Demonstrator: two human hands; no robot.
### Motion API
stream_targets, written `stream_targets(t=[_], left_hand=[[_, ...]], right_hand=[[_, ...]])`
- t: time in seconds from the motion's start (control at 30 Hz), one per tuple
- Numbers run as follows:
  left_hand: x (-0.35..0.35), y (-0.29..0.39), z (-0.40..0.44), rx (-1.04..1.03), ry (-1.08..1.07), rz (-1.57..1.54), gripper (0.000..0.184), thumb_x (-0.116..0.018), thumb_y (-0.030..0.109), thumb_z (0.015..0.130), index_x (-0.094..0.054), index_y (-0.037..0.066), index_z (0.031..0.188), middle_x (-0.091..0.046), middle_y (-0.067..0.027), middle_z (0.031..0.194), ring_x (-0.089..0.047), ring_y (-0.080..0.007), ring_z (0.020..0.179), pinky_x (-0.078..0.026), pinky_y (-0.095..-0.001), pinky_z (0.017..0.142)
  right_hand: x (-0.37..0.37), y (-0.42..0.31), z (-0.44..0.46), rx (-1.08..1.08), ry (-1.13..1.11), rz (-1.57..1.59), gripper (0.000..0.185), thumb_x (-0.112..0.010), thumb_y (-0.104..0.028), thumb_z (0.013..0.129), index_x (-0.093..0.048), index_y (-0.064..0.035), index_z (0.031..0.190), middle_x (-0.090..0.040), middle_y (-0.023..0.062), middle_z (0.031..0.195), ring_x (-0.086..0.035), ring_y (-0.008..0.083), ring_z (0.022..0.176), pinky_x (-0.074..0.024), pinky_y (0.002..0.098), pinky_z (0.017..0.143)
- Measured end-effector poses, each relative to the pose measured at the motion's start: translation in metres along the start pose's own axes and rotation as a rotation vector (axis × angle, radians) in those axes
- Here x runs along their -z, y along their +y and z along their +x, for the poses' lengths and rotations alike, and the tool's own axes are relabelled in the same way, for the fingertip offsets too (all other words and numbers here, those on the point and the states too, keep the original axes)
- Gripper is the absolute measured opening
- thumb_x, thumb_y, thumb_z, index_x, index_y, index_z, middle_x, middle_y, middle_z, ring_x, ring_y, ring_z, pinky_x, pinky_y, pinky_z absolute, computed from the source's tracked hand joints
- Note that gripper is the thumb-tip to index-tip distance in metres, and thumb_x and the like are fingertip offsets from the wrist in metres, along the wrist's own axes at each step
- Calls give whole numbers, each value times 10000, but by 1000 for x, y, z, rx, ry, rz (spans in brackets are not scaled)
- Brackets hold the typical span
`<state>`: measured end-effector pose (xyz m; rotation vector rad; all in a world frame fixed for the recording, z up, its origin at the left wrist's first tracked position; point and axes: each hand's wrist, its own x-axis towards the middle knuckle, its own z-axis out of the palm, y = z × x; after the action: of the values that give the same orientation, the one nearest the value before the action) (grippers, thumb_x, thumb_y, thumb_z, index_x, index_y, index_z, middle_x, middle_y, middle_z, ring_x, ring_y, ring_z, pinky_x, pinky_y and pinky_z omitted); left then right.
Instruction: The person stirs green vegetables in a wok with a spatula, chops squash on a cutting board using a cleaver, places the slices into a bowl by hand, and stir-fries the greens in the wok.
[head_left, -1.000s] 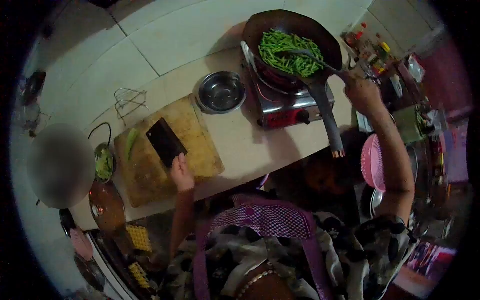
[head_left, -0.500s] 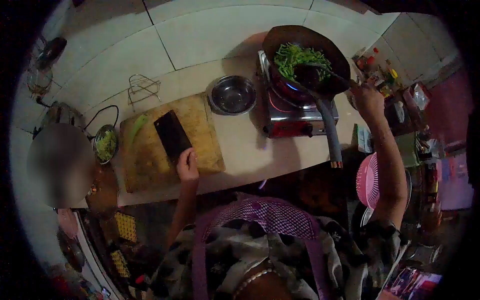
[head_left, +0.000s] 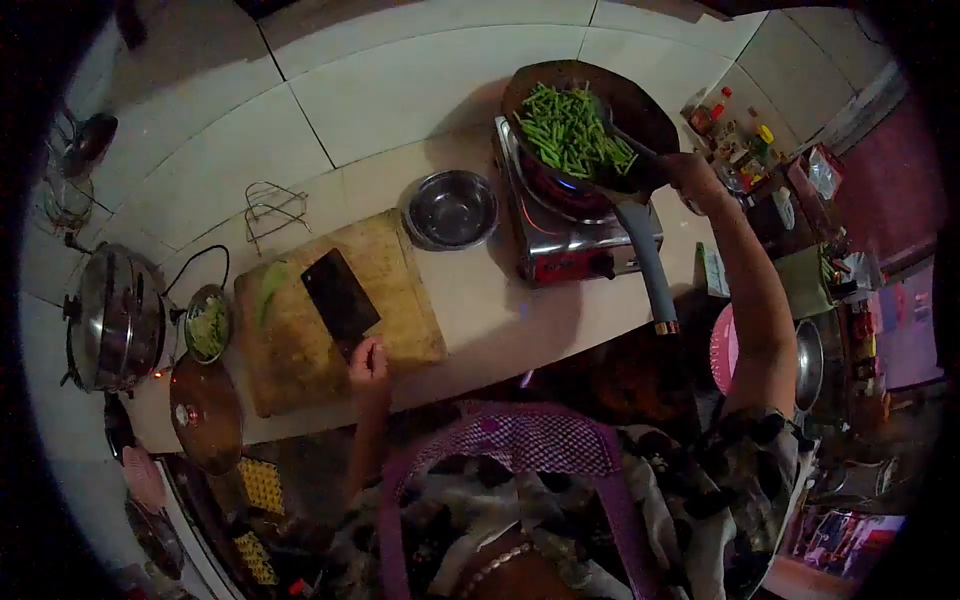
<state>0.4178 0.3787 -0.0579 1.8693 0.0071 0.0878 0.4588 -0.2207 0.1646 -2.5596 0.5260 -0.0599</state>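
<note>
My right hand (head_left: 692, 182) is closed round the handle of a dark spatula (head_left: 632, 142), whose head is among cut green beans (head_left: 565, 130) in a wok (head_left: 650, 110). The wok sits on a lit gas stove (head_left: 570, 262), its long grey handle (head_left: 645, 255) slanting toward me. On a wooden cutting board (head_left: 410, 310), a dark cleaver (head_left: 340, 293) lies with its blade flat. My left hand (head_left: 368, 362) is curled at the cleaver's handle end, near the board's front edge. A pale green vegetable piece (head_left: 270, 290) rests left of the blade.
Between board and stove stands a metal bowl (head_left: 452, 210). A small bowl of chopped greens (head_left: 208, 325), a lidded pot (head_left: 115, 315) and a round lid (head_left: 207, 415) are at left. Seasoning bottles (head_left: 750, 150) stand right of the wok, with a pink basket (head_left: 724, 350) below.
My right hand has shifted with the spatula, and the beans now lie heaped differently in the wok. My left hand has drawn slightly toward me along the cleaver's handle. The view has shifted.
</note>
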Motion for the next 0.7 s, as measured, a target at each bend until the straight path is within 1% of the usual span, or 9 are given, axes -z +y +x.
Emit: stream_targets(t=[0.03, 0.07, 0.17, 0.2, 0.3, 0.37, 0.43, 0.53, 0.7], left_hand=[[0, -1, -1, -10, 5, -23, 207, -530, 143, 902, -585, -6, 1034, -596, -79, 902, -552, -155, 797, -448, -280, 744], [0, 2, -1, -27, 8, -27, 209, -531, 143, 901, -585, -6, 1038, -597, -81, 905, -553, -153, 801, -449, -281, 748], [1, 15, 4, -68, 19, -48, 212, -533, 142, 901, -582, -7, 1044, -598, -88, 912, -555, -149, 812, -451, -284, 759], [2, 15, 6, -70, 23, -59, 212, -532, 141, 902, -581, -8, 1044, -598, -90, 913, -555, -148, 815, -452, -287, 762], [0, 12, 7, -49, 7, -81, 208, -525, 137, 906, -578, -12, 1040, -596, -85, 910, -551, -137, 822, -452, -284, 765], [-5, 18, 5, -66, -9, -72, 203, -519, 134, 909, -576, -14, 1036, -595, -79, 905, -547, -128, 826, -450, -279, 763], [-8, 36, 1, -133, -23, -43, 198, -514, 130, 912, -576, -16, 1030, -595, -72, 901, -542, -122, 830, -447, -274, 760], [-8, 21, 6, -84, -47, -42, 193, -514, 127, 912, -575, -14, 1028, -595, -64, 897, -535, -115, 785, -447, -260, 728], [-11, 15, -4, 30, -37, -148, 182, -517, 132, 910, -582, 0, 1016, -592, -40, 844, -518, -98, 734, -435, -245, 681]], right_hand=[[1, -25, -13, -117, -37, 109, 190, -516, -202, 870, -618, -41, 868, -586, 70, 704, -557, 171, 625, -440, 323, 578], [1, -12, -7, 125, 9, 56, 203, -521, -185, 876, -662, -66, 960, -521, -14, 648, -443, 79, 569, -389, 255, 525], [34, -64, -43, 30, 78, 53, 267, -559, -241, 882, -658, -30, 1012, -553, 23, 652, -450, 118, 541, -420, 300, 520], [43, -71, -50, 148, 60, 32, 275, -560, -220, 880, -643, -44, 1074, -582, 48, 681, -473, 125, 567, -436, 293, 560], [43, -88, -61, 121, -8, -80, 273, -571, -220, 868, -642, -74, 1088, -603, 83, 704, -493, 123, 598, -448, 309, 597], [16, -88, -67, 388, 87, -379, 240, -555, -251, 861, -653, -91, 1012, -651, 160, 793, -636, 268, 679, -492, 398, 636], [3, -101, -74, 361, 156, -686, 203, -526, -263, 862, -645, -100, 875, -648, 139, 773, -637, 328, 745, -507, 422, 636], [16, -118, -64, 237, 197, -1010, 172, -513, -258, 848, -616, -122, 822, -636, 116, 730, -639, 327, 740, -510, 439, 623], [27, -123, -40, 336, 385, -832, 146, -525, -203, 812, -608, -105, 882, -640, 144, 764, -637, 341, 738, -513, 430, 594]])
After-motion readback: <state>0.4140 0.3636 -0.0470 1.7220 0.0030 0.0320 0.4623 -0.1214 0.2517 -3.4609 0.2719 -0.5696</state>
